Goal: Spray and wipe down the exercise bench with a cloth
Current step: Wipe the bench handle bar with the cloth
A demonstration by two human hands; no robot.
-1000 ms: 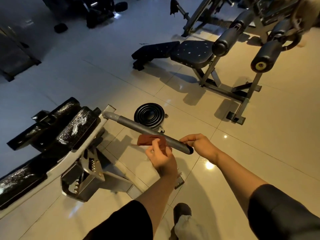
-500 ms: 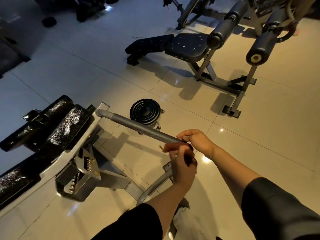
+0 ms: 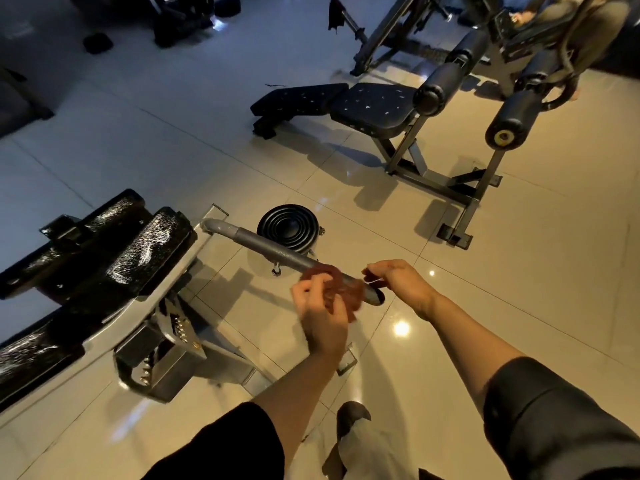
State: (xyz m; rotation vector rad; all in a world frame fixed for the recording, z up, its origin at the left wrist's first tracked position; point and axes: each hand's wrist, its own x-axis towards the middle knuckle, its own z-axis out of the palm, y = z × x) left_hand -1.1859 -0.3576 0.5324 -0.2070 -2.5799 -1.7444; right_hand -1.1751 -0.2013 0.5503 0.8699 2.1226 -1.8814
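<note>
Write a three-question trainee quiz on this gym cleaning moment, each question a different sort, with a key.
1. True or false: the left hand holds the reddish cloth against the grey handle bar.
2. Multiple choice: the right hand is at the bar's A) bent end by the bench frame, B) free end, C) middle.
3. Fill in: on the floor just behind the bar sits a round black ____.

Key: 1 true; 2 B; 3 weight plate.
</note>
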